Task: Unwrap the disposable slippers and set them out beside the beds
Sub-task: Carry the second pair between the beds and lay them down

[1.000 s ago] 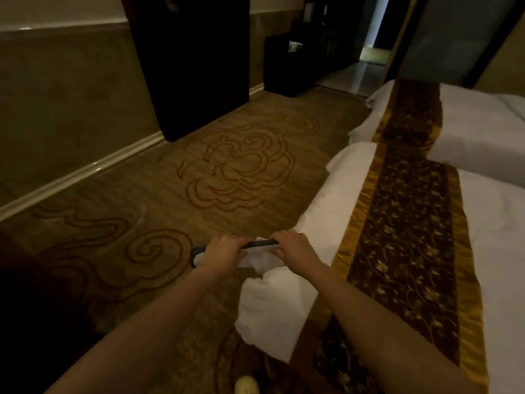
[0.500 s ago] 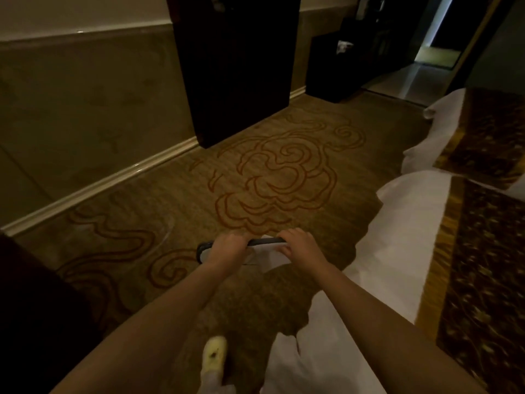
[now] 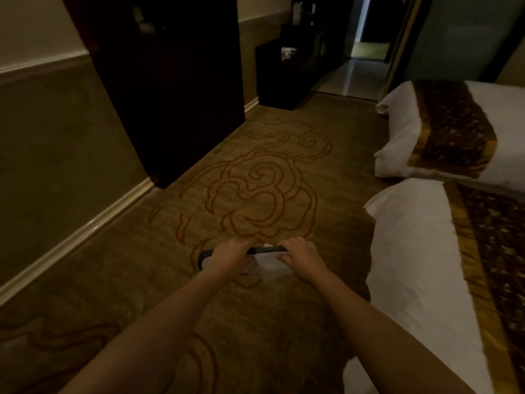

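Head view of a dim bedroom, read left to right. At far left, a panelled wall (image 3: 56,143) with a pale skirting board (image 3: 85,231) meets the patterned carpet (image 3: 255,189). A dark wardrobe (image 3: 170,89) stands against the wall, with a low dark cabinet (image 3: 287,75) beyond it. Centre foreground: the left hand (image 3: 227,257) and right hand (image 3: 302,255) are held out above the carpet, side by side. Each grip is clenched on the slipper pack (image 3: 262,258), a flat white bundle with a dark edge along its top; the left hand holds its left part, the right hand its right end. Whether wrapping remains on it cannot be told. At right, the near bed (image 3: 412,265) and far bed (image 3: 397,132) lie parallel, each in white linen crossed by a brown-and-gold runner (image 3: 494,251).
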`<state>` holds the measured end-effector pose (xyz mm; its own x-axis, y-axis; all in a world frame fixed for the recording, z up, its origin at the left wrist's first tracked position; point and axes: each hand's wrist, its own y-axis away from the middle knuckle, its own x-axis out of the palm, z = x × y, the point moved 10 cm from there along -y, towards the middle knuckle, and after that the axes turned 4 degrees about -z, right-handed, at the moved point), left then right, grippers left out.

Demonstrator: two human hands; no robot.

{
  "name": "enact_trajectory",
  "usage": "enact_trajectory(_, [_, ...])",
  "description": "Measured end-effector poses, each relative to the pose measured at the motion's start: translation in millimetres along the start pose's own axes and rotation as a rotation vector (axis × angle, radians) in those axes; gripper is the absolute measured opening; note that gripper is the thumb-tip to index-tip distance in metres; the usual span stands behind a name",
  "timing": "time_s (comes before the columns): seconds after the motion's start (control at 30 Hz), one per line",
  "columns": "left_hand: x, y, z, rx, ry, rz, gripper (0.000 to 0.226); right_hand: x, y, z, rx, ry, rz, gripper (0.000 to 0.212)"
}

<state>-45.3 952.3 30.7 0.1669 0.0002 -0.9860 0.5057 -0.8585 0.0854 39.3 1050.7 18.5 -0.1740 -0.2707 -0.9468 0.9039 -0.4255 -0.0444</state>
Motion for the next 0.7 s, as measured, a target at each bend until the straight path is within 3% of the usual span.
enact_trajectory(0.3, [11.9,-208.6,-11.3,0.137,0.022,0.019,0.023,-10.3,-146.3,-126.1,0.125,0.011,0.006,0.028])
enact_trajectory(0.7, [-31.5,-519.1,-83.1,0.246,0.037,0.025,0.025,-91.8,-361.4,-339.1,0.226,0.013,-0.04,0.023])
